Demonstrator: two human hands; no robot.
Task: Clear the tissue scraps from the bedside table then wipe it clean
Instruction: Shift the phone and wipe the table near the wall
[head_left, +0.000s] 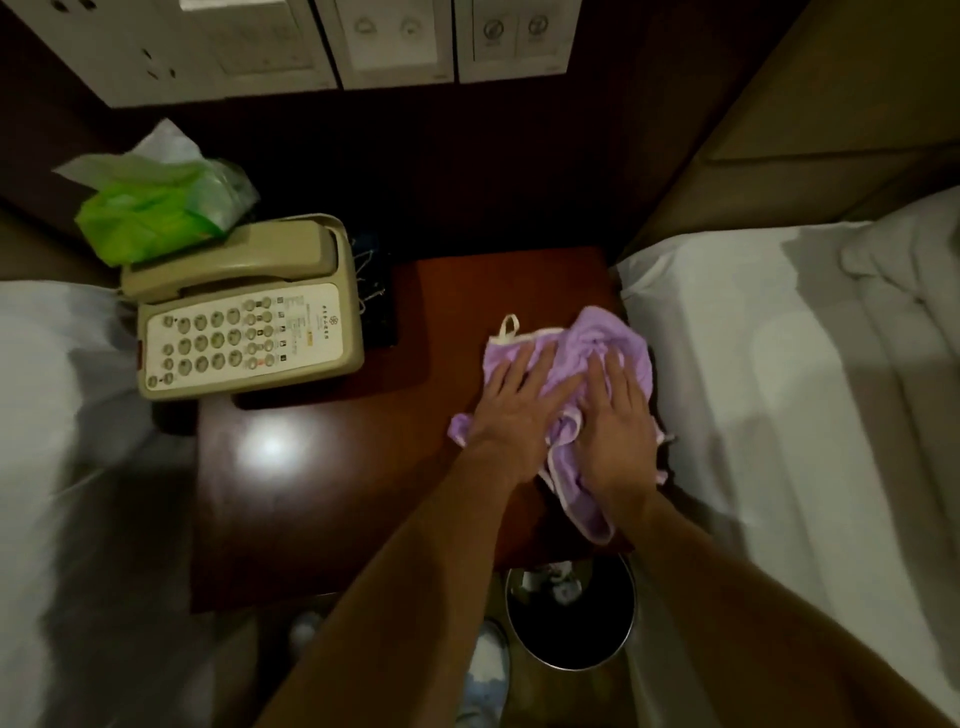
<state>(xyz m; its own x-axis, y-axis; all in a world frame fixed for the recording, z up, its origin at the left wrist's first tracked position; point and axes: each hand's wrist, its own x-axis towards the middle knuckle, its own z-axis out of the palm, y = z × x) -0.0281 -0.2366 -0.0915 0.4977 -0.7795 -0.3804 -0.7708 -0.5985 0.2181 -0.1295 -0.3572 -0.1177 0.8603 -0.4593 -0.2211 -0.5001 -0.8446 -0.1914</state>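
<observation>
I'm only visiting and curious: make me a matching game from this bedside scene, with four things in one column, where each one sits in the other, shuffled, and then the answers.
Things
1. lilac towelling cloth
2. beige push-button telephone
3. green plastic tissue pack
4. round metal-rimmed waste bin

Places
a. below the front edge of the dark wooden bedside table
b. behind the telephone, far left
c. pressed under the left hand and right hand
d. on the table's left side, handset in its cradle

Pairs: 1-c, 2-d, 3-b, 4-a
</observation>
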